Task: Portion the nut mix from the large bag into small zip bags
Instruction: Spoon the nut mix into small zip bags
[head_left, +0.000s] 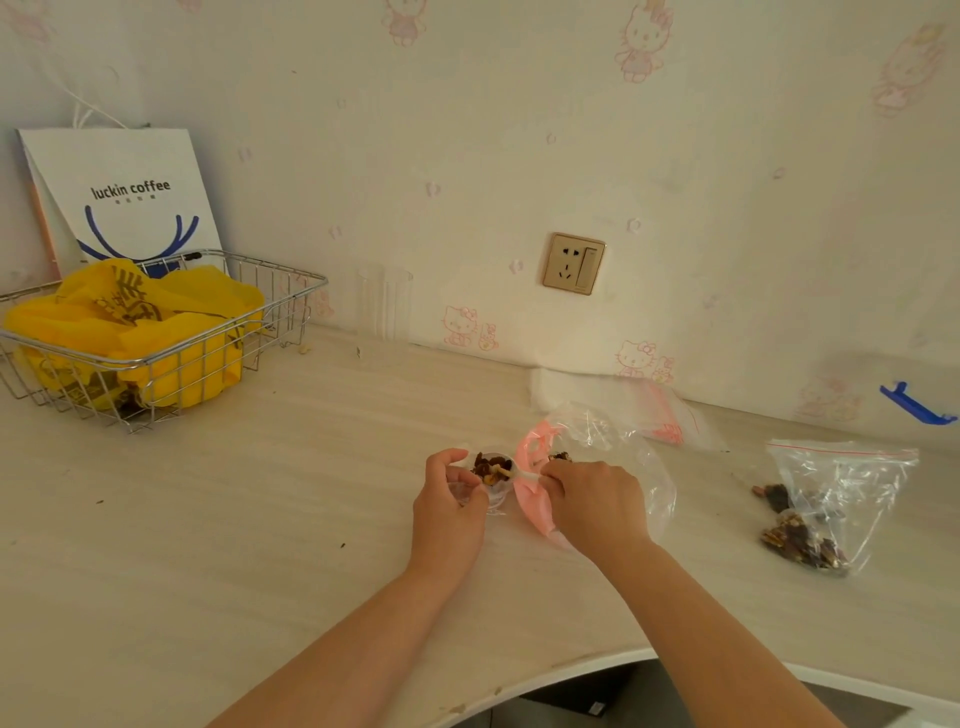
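Note:
My left hand (451, 499) grips a small clear zip bag (493, 496) by its mouth near the table's middle. My right hand (592, 499) pinches the handle of a white spoon (524, 475) whose bowl holds a heap of brown nut mix (491, 467) right at the small bag's mouth. Behind my right hand lies the large clear bag (613, 441) with a pink panel, open, a few nuts showing inside. On the right, a filled zip bag (831, 509) with a red strip lies flat with nuts in it.
A stack of empty zip bags (670, 415) lies by the wall. A wire basket (291, 291) with yellow plastic bags stands at far left, a white paper bag (124, 192) behind it. A blue clip (914, 405) sits at far right. The table's curved edge (597, 657) runs near me.

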